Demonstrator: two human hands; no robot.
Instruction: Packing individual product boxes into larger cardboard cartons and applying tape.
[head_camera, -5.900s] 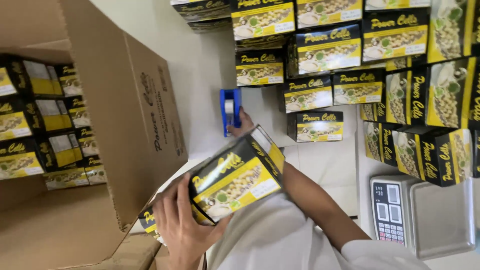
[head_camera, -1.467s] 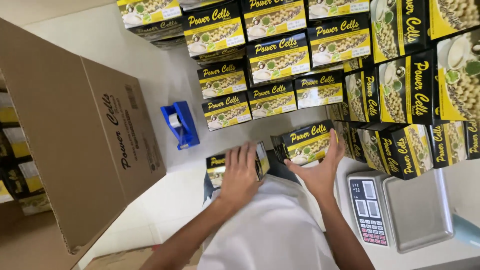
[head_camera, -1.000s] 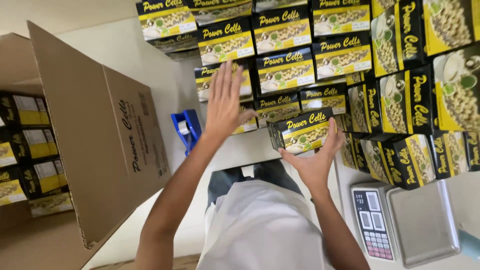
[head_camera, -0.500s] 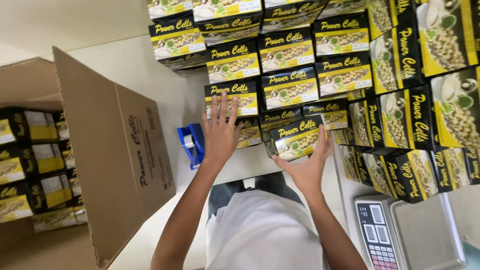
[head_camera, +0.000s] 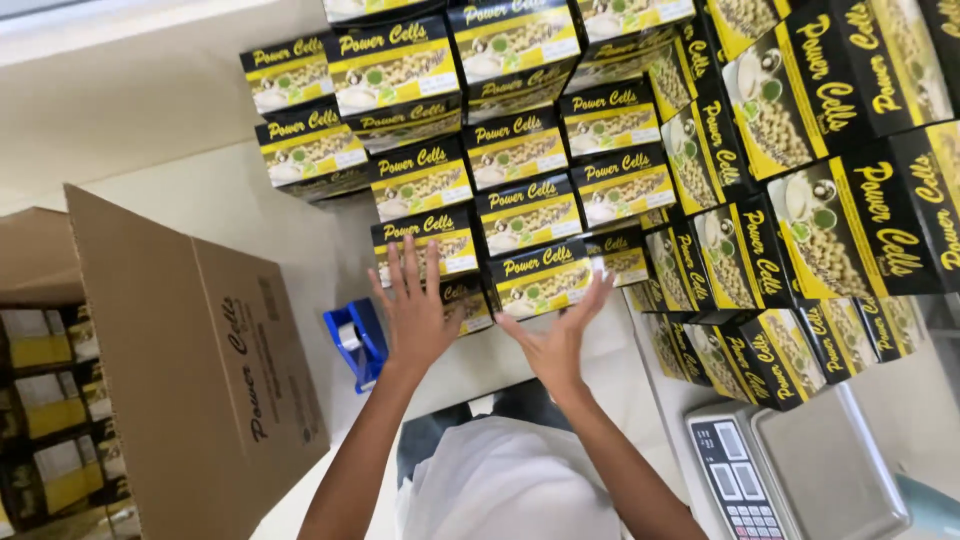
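Both my hands are raised in front of a stack of black and yellow product boxes (head_camera: 520, 160). My left hand (head_camera: 415, 310) is open with spread fingers, its fingertips at the lower-left boxes of the stack (head_camera: 428, 232). My right hand (head_camera: 560, 335) is open too, palm against the underside of one box (head_camera: 540, 278) at the bottom of the stack. Neither hand grips anything.
A large open cardboard carton (head_camera: 170, 370) stands at the left, with several of the same boxes packed inside (head_camera: 45, 400). A blue tape dispenser (head_camera: 357, 340) lies on the white table. A weighing scale (head_camera: 790, 470) sits at the lower right. More boxes (head_camera: 820, 190) are piled at the right.
Earlier I held one box near the carton. Since then both hands have gone to the stack; over the last second the left hand has come down to the lower boxes.
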